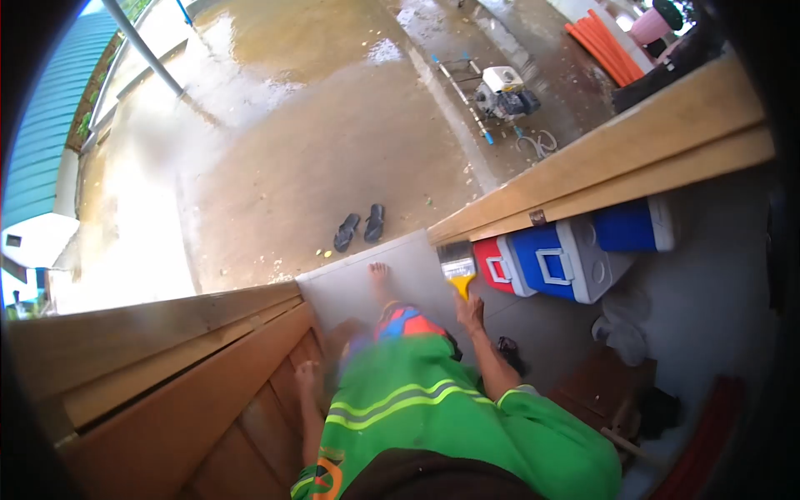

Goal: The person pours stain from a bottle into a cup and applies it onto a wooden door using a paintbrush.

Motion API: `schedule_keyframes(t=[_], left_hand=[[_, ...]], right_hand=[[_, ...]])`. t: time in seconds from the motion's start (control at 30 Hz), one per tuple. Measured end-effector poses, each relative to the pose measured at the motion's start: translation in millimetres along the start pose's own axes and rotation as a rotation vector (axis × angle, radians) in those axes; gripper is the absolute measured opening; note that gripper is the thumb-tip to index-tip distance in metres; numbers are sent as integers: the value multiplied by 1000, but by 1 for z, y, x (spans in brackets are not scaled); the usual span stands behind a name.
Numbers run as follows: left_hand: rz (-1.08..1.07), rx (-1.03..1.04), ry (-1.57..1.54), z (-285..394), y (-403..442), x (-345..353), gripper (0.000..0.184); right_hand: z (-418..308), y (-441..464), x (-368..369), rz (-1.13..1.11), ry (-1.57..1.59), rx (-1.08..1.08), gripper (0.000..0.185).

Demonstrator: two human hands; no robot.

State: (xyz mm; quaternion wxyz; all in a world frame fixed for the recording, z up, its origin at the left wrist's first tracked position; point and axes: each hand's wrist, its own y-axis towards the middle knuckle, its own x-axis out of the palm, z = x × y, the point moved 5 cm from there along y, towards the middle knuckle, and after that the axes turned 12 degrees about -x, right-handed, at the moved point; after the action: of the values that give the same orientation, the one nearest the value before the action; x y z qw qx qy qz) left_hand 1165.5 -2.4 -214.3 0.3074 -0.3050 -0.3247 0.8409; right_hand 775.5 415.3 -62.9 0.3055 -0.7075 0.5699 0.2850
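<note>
A flat yellow-handled paintbrush (457, 267) is gripped in the right hand (471, 312), bristles beside the pale wooden door frame (600, 160); what is brushed or left there cannot be told. The left hand (308, 377) is held near the brown panelled wooden door (175, 400), its grip unclear.

brush handle (462, 286): yellow | shirt (400, 367): green, yellow-grey stripes | sandals (375, 223): black | door (217, 400): brown

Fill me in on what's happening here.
A person stands in a doorway, the right hand gripping a brush, its bristles close to the frame. The left hand is by the door; whether it touches is unclear. Coolers sit inside, and sandals lie outside.
</note>
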Motion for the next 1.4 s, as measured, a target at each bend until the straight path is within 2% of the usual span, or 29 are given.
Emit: schedule_keyframes(t=[0.03,0.1,0.13,0.2,0.23,0.3,0.4,0.43,0.47,0.53,0.63,0.7,0.77,0.83,0.87,0.9,0.93,1.07,1.1,1.2,1.23,1.4], left_hand=[[32,77,141,-5,-7,-9,29],[-78,-184,-68,-14,-30,-3,35],[8,-119,68,1,-44,-5,37],[168,3,333,39,-78,-3,41],[183,-27,262,47,-73,4,42],[209,-89,123,51,-68,16,43],[95,-146,87,72,-47,30,39],[56,-55,-17,50,-16,32,35],[47,-82,-45,68,-9,34,32],[18,-139,-105,102,-2,42,28],[42,-160,-184,141,6,41,24],[19,-86,-227,174,-1,46,21],[-50,-196,-418,173,9,46,25],[-108,-122,-394,174,8,52,27],[-102,-80,-448,139,38,48,37],[72,44,78,140,48,42,49],[49,27,165,145,51,50,47],[-151,-143,127,171,53,95,41],[-182,-160,144,181,53,103,39],[-245,-176,222,212,64,116,36],[-260,-175,247,224,69,117,35],[-342,-159,342,269,101,117,34]], right_hand=[[-29,31,-3,64,-3,-211,33],[-75,92,-7,101,59,-384,29],[-97,105,-10,111,87,-454,28],[-134,132,-21,72,217,-309,25],[-151,151,-27,63,277,-254,24],[-177,173,-37,46,295,-312,23],[-187,182,-44,0,318,-286,23],[-190,190,-45,-3,331,-271,24],[-193,193,-46,30,335,-295,24],[-193,197,-47,98,332,-347,25],[-164,206,-25,-106,85,-243,32],[-148,203,-15,-1,170,-307,32],[-143,202,-9,2,155,-232,34],[-132,202,1,-93,98,-188,35],[-132,202,2,-118,77,-172,35],[-135,200,0,-108,101,-163,36],[-137,197,-3,-87,122,-147,37],[-128,201,10,-110,54,-40,40],[-135,203,5,-113,102,-158,40],[-165,207,3,-21,190,-273,38],[-169,209,7,23,252,-209,37],[-170,212,-5,37,151,-42,35]])
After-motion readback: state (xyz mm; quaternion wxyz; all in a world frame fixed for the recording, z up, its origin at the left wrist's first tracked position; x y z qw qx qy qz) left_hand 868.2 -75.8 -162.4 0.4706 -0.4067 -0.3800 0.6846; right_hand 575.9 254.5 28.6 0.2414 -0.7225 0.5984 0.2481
